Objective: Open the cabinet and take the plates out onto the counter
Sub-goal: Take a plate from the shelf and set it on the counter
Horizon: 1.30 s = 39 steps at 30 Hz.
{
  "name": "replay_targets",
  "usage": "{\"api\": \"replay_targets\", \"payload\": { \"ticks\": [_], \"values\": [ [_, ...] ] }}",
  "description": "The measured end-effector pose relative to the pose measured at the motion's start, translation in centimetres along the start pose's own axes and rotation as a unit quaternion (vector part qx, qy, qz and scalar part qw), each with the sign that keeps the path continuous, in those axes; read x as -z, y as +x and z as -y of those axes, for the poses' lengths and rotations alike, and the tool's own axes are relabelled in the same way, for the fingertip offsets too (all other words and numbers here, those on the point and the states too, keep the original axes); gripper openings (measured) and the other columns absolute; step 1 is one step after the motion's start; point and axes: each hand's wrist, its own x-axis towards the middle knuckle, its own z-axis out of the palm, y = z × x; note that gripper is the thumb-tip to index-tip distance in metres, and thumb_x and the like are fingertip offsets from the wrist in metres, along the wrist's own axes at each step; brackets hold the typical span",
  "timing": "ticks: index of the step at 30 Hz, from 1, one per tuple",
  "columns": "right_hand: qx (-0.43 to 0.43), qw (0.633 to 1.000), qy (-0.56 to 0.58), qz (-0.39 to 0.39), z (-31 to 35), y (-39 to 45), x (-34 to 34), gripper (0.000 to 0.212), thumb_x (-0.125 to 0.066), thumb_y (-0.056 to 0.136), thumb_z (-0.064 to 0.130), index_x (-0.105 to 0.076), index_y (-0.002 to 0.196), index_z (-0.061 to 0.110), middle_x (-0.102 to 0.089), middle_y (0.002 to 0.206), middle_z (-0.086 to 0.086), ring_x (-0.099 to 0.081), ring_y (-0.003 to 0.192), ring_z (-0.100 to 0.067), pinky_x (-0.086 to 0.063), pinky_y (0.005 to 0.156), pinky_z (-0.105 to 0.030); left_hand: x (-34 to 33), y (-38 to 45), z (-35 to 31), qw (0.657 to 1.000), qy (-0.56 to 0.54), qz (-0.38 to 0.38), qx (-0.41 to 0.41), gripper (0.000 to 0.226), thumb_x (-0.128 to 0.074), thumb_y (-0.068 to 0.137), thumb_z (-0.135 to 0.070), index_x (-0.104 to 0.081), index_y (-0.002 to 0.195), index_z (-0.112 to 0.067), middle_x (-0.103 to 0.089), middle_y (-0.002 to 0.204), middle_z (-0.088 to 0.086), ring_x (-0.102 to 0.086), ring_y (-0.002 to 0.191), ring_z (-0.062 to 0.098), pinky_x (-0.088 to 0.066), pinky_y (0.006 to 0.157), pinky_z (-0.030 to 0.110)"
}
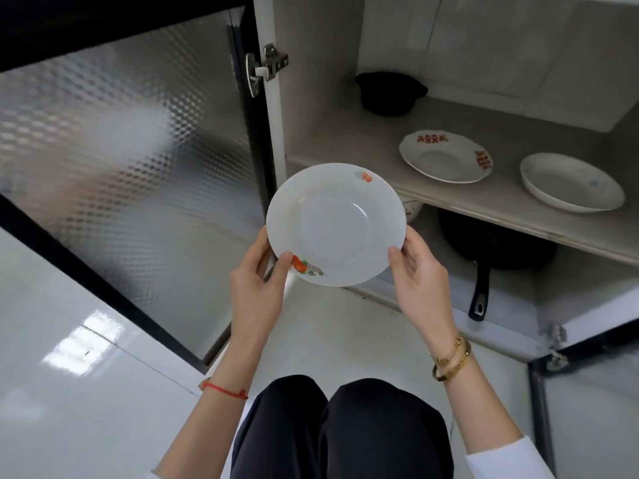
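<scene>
I hold a white plate with orange fruit prints [335, 223] in front of the open cabinet, clear of the shelf. My left hand [257, 281] pinches its near left rim, thumb on top. My right hand [420, 274] grips the near right rim the same way. On the cabinet's middle shelf [345, 146] lie two more plates: one with red patterns and a wavy rim [446, 155], and a plain white one [572, 183] to its right.
The frosted-glass cabinet door [131, 133] stands swung open on the left. A black pot [389, 93] sits at the shelf's back. Below the shelf lies a black frying pan [491, 247], handle toward me. A second open door [587, 392] is at the right. White tiled floor [69, 375] lies below.
</scene>
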Motion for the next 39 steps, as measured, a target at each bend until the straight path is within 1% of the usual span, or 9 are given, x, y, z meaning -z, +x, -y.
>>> {"api": "replay_targets", "payload": {
  "ticks": [2, 7, 11, 13, 15, 21, 28, 33, 39],
  "values": [
    [-0.004, 1.000, 0.001, 0.006, -0.3, -0.4, 0.1, 0.041, -0.047, 0.099, 0.022, -0.045, 0.139, 0.028, -0.056, 0.133, 0.022, -0.051, 0.124, 0.004, -0.041, 0.103, -0.015, 0.0, -0.4, 0.1, 1.000, -0.005, -0.002, 0.013, 0.052, -0.064, 0.091, -0.013, -0.052, 0.140, -0.023, -0.059, 0.138, -0.010, -0.054, 0.129, 0.008, -0.044, 0.109, 0.042],
    [-0.009, 1.000, -0.002, 0.011, -1.3, -0.3, -0.4, 0.043, -0.047, 0.100, 0.022, -0.041, 0.142, 0.023, -0.054, 0.137, 0.015, -0.050, 0.127, 0.000, -0.043, 0.107, -0.029, -0.3, -0.4, 1.0, 0.999, -0.013, -0.008, 0.034, 0.054, -0.064, 0.090, -0.019, -0.050, 0.142, -0.026, -0.058, 0.139, -0.010, -0.053, 0.130, 0.009, -0.044, 0.108, 0.045],
    [-0.024, 0.999, -0.009, 0.024, 0.2, 0.4, -0.5, 0.043, -0.045, 0.101, 0.018, -0.039, 0.143, 0.025, -0.054, 0.133, 0.022, -0.051, 0.125, 0.002, -0.042, 0.102, -0.023, -0.4, -0.1, -0.4, 0.997, -0.013, -0.028, 0.069, 0.052, -0.064, 0.093, -0.015, -0.050, 0.142, -0.024, -0.059, 0.138, -0.007, -0.055, 0.129, 0.012, -0.045, 0.106, 0.049],
    [-0.032, 0.999, -0.009, 0.029, 2.1, 1.1, -0.1, 0.044, -0.044, 0.101, 0.017, -0.038, 0.144, 0.023, -0.054, 0.136, 0.018, -0.050, 0.127, 0.000, -0.043, 0.103, -0.024, -0.3, 0.1, -2.5, 0.996, -0.012, -0.043, 0.081, 0.052, -0.064, 0.093, -0.013, -0.050, 0.142, -0.022, -0.059, 0.138, -0.006, -0.055, 0.129, 0.012, -0.046, 0.105, 0.049],
    [-0.046, 0.998, -0.013, 0.034, 4.7, 1.9, 0.6, 0.044, -0.044, 0.101, 0.018, -0.037, 0.145, 0.020, -0.053, 0.139, 0.013, -0.049, 0.129, -0.003, -0.043, 0.105, -0.027, -0.1, 0.4, -5.3, 0.994, -0.005, -0.051, 0.093, 0.051, -0.063, 0.094, -0.012, -0.050, 0.142, -0.022, -0.058, 0.139, -0.004, -0.054, 0.130, 0.014, -0.046, 0.104, 0.050],
    [-0.084, 0.995, -0.019, 0.053, 15.4, 3.7, 3.5, 0.045, -0.045, 0.101, 0.016, -0.036, 0.145, 0.016, -0.055, 0.138, 0.007, -0.051, 0.126, -0.002, -0.043, 0.105, -0.024, 1.3, 1.2, -16.2, 0.993, 0.001, -0.035, 0.114, 0.052, -0.058, 0.096, -0.006, -0.046, 0.145, -0.019, -0.051, 0.146, -0.005, -0.046, 0.137, 0.014, -0.042, 0.109, 0.047],
    [-0.114, 0.991, -0.042, 0.056, 28.9, 5.4, 8.0, 0.046, -0.043, 0.101, 0.022, -0.035, 0.146, 0.015, -0.053, 0.140, 0.003, -0.051, 0.128, -0.005, -0.047, 0.104, -0.035, 2.2, 1.9, -30.6, 0.992, 0.039, -0.045, 0.109, 0.055, -0.060, 0.095, -0.006, -0.043, 0.146, -0.018, -0.051, 0.146, -0.007, -0.047, 0.136, 0.013, -0.045, 0.108, 0.038],
    [-0.119, 0.989, -0.073, 0.045, 37.0, 7.3, 11.5, 0.046, -0.043, 0.101, 0.024, -0.036, 0.145, 0.015, -0.053, 0.140, 0.003, -0.049, 0.129, -0.006, -0.046, 0.105, -0.036, 2.2, 3.1, -39.9, 0.991, 0.053, -0.027, 0.118, 0.056, -0.062, 0.094, -0.010, -0.043, 0.147, -0.018, -0.051, 0.146, -0.006, -0.045, 0.138, 0.013, -0.040, 0.112, 0.044],
    [-0.113, 0.992, -0.044, 0.027, 43.8, 9.4, 14.9, 0.044, -0.045, 0.101, 0.018, -0.038, 0.144, 0.014, -0.054, 0.139, 0.003, -0.050, 0.129, -0.006, -0.044, 0.107, -0.037, 1.4, 4.7, -48.0, 0.992, 0.057, -0.008, 0.111, 0.056, -0.062, 0.095, -0.013, -0.043, 0.147, -0.017, -0.049, 0.148, -0.007, -0.041, 0.140, 0.009, -0.036, 0.115, 0.043]
  ]
}}
